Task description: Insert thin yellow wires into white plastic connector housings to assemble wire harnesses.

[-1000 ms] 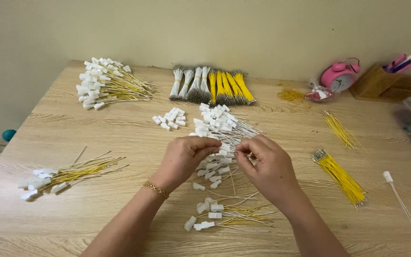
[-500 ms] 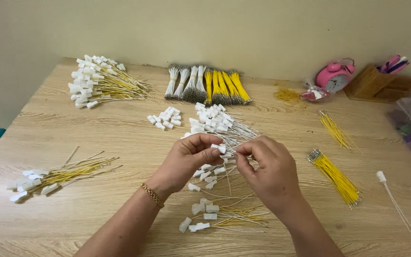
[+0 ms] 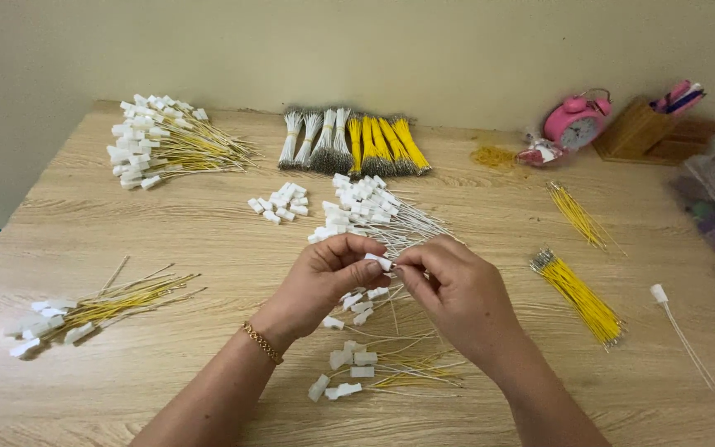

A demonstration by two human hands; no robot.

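Here your left hand [image 3: 324,277] pinches a small white connector [image 3: 383,262] above the table [image 3: 208,240], while your right hand [image 3: 457,294] grips its thin wire beside it, just over loose white connectors [image 3: 359,305] and wired ones.

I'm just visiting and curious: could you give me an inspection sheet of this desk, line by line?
Surface: wooden table, pale grain.
Job's things: small white connector pinched between both hands; white-wire pile behind them; finished pieces in front.
Clutter: loose connectors, yellow-wire bundle, tied wire bunches, two connector-tipped yellow piles.
Fingers: left hand and right hand meet at the connector; bracelet on the left wrist.
Cables: single white lead lying apart at the right.
Surroundings: plain wall, pink alarm clock, wooden holder.
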